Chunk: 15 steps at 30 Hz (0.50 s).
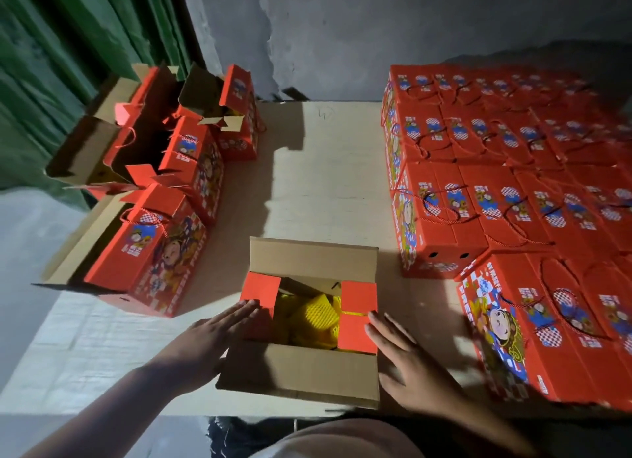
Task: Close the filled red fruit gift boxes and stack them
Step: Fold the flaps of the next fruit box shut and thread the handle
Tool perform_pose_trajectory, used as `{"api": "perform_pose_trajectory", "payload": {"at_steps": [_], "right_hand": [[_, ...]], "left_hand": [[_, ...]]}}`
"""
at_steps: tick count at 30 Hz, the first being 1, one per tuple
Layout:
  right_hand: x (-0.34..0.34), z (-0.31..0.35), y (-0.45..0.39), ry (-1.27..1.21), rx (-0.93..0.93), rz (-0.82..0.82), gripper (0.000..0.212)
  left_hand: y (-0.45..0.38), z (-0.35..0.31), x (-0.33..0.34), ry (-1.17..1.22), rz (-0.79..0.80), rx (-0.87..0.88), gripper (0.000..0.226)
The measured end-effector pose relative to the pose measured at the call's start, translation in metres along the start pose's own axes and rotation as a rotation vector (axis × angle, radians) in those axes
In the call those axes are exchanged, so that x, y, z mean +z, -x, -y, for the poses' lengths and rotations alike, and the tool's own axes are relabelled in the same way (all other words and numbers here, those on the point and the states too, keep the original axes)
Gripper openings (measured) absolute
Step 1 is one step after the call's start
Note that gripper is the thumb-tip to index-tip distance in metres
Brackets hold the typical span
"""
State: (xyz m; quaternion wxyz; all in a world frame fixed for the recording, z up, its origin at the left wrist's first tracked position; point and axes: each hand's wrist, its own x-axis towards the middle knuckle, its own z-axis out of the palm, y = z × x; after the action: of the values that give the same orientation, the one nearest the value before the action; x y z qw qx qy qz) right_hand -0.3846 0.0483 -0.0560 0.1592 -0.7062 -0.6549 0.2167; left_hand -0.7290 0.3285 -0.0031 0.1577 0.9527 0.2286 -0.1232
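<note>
One open box (309,324) sits at the near edge of the table (328,191), its long plain-cardboard flaps spread toward the far and near sides, its short red end flaps partly folded in. Yellow foam netting (316,315), ribbed and soft-looking, wraps the fruit inside. The left hand (205,341) lies flat against the box's left side, fingers straight and close together, fingertips touching the left red flap. The right hand (407,365) rests flat by the right side, fingers straight and slightly spread, tips at the edge of the right red flap. Neither hand grips anything. To the right, closed red boxes (513,170) with printed cartoon art and red cord handles stand packed in rows. On the far left, more red boxes (178,197) stand, some with flaps up. Behind them hangs a green curtain (51,64); the far wall (342,23) is rough grey plaster.
</note>
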Motion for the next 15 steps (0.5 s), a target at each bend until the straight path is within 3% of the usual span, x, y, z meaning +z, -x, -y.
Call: {"api": "perform_pose_trajectory", "payload": {"at_steps": [4,7,9,11,13,15], "right_hand": [[0.007,0.012,-0.002,-0.24,0.066,-0.175,0.066],[0.012,0.027,-0.009,-0.501,0.205,-0.319,0.048],[0.012,0.034,-0.016,-0.516,0.324,-0.403,0.039],[0.009,0.04,-0.023,-0.525,0.419,-0.486,0.049],[0.005,0.045,-0.029,-0.515,0.437,-0.506,0.057],[0.003,0.048,-0.033,-0.408,0.42,-0.49,0.049]], "left_hand": [[-0.004,0.006,-0.009,0.169,-0.081,-0.041,0.077],[-0.011,0.002,-0.009,0.286,-0.169,-0.158,0.078],[-0.018,0.002,-0.006,0.377,-0.233,-0.227,0.086],[-0.025,0.003,-0.006,0.448,-0.287,-0.269,0.092],[-0.03,0.003,-0.008,0.391,-0.303,-0.195,0.088],[-0.033,0.0,-0.007,0.271,-0.289,-0.08,0.08]]}}
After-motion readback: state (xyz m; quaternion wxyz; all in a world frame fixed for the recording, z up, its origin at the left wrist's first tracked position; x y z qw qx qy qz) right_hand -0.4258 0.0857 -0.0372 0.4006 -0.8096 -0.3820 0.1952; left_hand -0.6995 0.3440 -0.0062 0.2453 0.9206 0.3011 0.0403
